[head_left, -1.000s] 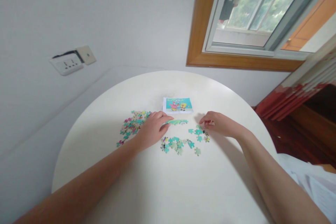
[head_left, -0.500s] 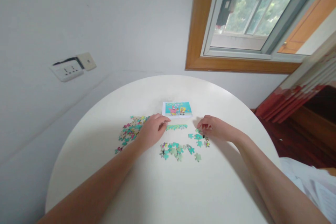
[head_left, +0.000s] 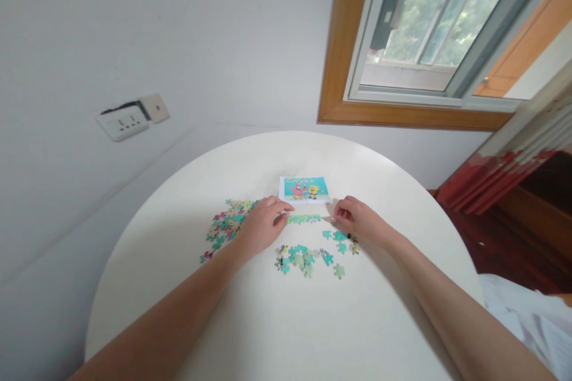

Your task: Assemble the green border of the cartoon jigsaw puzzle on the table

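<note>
A short strip of joined jigsaw pieces [head_left: 304, 219], teal with green and yellow, lies in the middle of the white table. At its left end, my left hand [head_left: 263, 223] rests with bent fingers and thumb closed on the edge of the strip. My right hand [head_left: 360, 220] is at the other end, thumb and fingertips pinched on a small puzzle piece [head_left: 328, 219] that is partly hidden by them. Just behind the strip lies a picture card [head_left: 306, 189] with cartoon figures on teal. Several loose teal pieces [head_left: 341, 247] lie below my right hand.
A large heap of mixed puzzle pieces [head_left: 223, 229] spreads left of my left hand, partly under the forearm. Nearer me lies a smaller group of teal and pale green pieces [head_left: 304, 259], with one pale piece [head_left: 339, 271] apart. The round table [head_left: 286, 327] reaches the wall.
My right hand has moved left from the loose pieces to the strip's right end, with a piece in its fingertips. My left hand stays at the left end. The view has shifted slightly.
</note>
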A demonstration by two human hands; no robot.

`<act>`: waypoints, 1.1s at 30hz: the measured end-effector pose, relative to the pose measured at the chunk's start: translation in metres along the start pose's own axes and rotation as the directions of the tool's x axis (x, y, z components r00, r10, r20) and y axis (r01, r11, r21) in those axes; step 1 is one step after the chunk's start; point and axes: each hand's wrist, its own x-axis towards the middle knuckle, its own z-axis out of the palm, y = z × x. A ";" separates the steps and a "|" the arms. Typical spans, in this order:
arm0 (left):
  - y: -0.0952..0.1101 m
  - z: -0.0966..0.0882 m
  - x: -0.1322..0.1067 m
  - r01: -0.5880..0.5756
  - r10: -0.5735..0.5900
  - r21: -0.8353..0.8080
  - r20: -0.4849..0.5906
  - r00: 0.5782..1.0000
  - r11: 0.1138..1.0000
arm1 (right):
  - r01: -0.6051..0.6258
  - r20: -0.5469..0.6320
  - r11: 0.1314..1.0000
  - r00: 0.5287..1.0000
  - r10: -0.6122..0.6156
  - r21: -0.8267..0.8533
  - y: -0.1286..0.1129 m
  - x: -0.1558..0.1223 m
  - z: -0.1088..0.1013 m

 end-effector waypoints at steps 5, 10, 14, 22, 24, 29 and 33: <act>0.001 0.000 0.000 0.013 -0.013 -0.005 0.004 1.000 1.000 | 0.012 0.066 0.991 0.998 -0.020 0.130 0.003 -0.004 -0.007; 0.002 -0.001 0.000 0.023 -0.023 -0.010 0.006 1.000 1.000 | -0.015 0.045 0.998 0.999 0.012 0.068 0.005 -0.001 -0.001; 0.001 0.000 -0.001 0.011 -0.011 -0.003 0.008 1.000 1.000 | -0.020 -0.029 0.996 0.999 0.018 -0.084 0.004 0.002 0.002; 0.001 -0.001 -0.001 0.000 0.000 -0.009 0.010 1.000 1.000 | 0.026 0.080 0.993 0.996 -0.036 0.119 0.011 -0.008 -0.014; 0.001 -0.001 -0.001 0.001 -0.001 -0.010 0.010 1.000 1.000 | 0.029 0.090 0.988 0.995 -0.043 0.152 0.013 -0.009 -0.014; 0.001 -0.001 -0.001 -0.002 0.002 -0.009 0.010 1.000 1.000 | 0.006 0.048 0.991 0.999 -0.013 0.137 0.014 -0.003 -0.007; 0.002 -0.002 -0.002 0.009 -0.009 -0.006 0.015 1.000 1.000 | -0.032 0.034 0.993 0.999 0.029 0.115 0.011 0.000 -0.005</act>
